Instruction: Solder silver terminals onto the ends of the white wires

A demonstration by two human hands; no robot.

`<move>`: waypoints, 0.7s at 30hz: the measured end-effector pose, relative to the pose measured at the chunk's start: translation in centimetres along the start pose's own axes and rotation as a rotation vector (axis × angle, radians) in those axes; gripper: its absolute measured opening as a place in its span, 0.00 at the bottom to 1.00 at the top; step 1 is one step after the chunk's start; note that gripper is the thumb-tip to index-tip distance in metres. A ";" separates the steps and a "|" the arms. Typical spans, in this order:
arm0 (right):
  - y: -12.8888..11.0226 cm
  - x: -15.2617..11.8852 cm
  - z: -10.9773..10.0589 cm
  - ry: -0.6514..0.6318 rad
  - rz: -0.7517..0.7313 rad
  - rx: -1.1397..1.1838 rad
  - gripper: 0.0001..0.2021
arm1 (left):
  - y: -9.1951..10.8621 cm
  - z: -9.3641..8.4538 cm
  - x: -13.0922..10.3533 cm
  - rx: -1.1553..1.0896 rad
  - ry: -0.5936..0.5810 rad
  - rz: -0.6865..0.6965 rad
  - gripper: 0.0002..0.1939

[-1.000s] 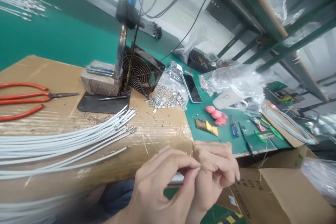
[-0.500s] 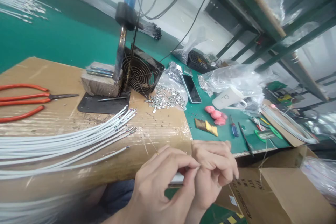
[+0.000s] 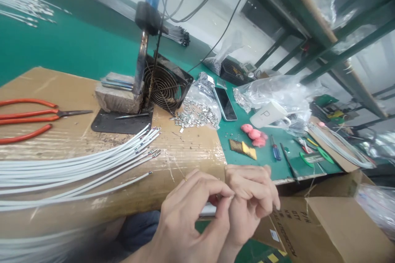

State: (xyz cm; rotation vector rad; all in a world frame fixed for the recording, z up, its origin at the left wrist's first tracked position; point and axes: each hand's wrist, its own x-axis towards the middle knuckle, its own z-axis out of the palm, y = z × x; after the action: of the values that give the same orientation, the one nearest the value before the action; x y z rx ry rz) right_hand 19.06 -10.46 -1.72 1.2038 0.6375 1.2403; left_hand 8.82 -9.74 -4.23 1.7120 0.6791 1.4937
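My left hand is pinched, thumb against index fingertip, right beside my right hand, whose fingers are curled closed. Whatever lies between the fingertips is too small to make out. Both hands meet just off the front edge of the cardboard-covered bench. To their left lies a bundle of white cables with bared, partly metal-tipped ends. Farther back, small metal connectors are heaped beside a plastic bag.
A soldering iron hangs over a block beside a fan. Red-handled scissors lie at left. A phone, a mug, a sponge and a screwdriver lie behind the hands; an open carton stands at right.
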 end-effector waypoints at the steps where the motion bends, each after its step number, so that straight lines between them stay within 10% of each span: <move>1: 0.0 0.0 0.0 0.001 0.004 -0.004 0.24 | 0.0 0.0 0.0 -0.001 -0.001 0.000 0.08; 21: -0.1 0.1 0.0 0.040 0.082 -0.115 0.25 | -0.3 -0.2 -0.7 -0.003 -0.038 -0.027 0.08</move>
State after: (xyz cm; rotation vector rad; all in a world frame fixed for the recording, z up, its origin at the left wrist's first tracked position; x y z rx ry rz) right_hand 19.12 -10.36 -1.80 1.1216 0.5430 1.3544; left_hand 8.51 -10.05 -4.87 1.7181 0.6765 1.4392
